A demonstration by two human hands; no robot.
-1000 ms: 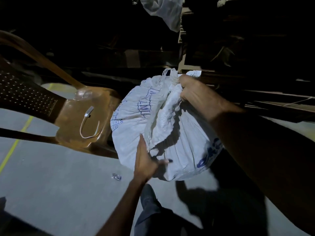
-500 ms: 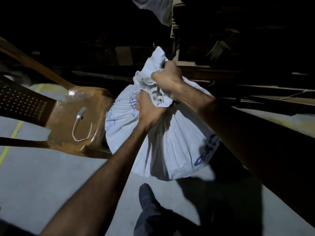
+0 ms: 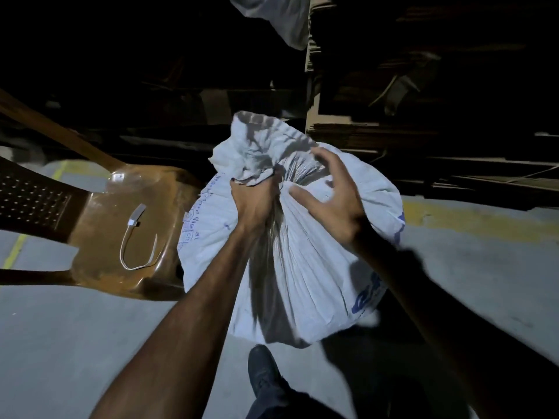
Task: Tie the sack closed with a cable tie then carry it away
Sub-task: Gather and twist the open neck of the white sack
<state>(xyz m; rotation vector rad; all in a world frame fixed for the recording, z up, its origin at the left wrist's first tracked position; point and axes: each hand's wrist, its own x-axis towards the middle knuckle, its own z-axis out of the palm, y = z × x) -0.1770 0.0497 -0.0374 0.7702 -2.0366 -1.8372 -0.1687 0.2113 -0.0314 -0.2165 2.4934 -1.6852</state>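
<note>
A full white woven sack (image 3: 314, 267) with blue print stands on the grey floor in front of me. Its mouth is bunched into a twisted neck. My left hand (image 3: 255, 204) is clenched around that neck, with the loose top fabric flaring above the fist. My right hand (image 3: 329, 195) hovers just right of the neck with fingers spread, holding nothing. A white cable tie (image 3: 136, 240) lies in a loose loop on the seat of the brown plastic chair (image 3: 99, 261), to the left of the sack and apart from both hands.
The chair presses against the sack's left side. Dark stacks of flattened cardboard (image 3: 408, 122) rise behind the sack. A pale sack or cloth (image 3: 278, 16) hangs at the top. A yellow floor line (image 3: 472, 219) runs at the right. My dark shoe (image 3: 266, 373) stands below the sack.
My left hand rose from the sack's lower side to grip the gathered neck. My right hand let go of the neck and opened beside it.
</note>
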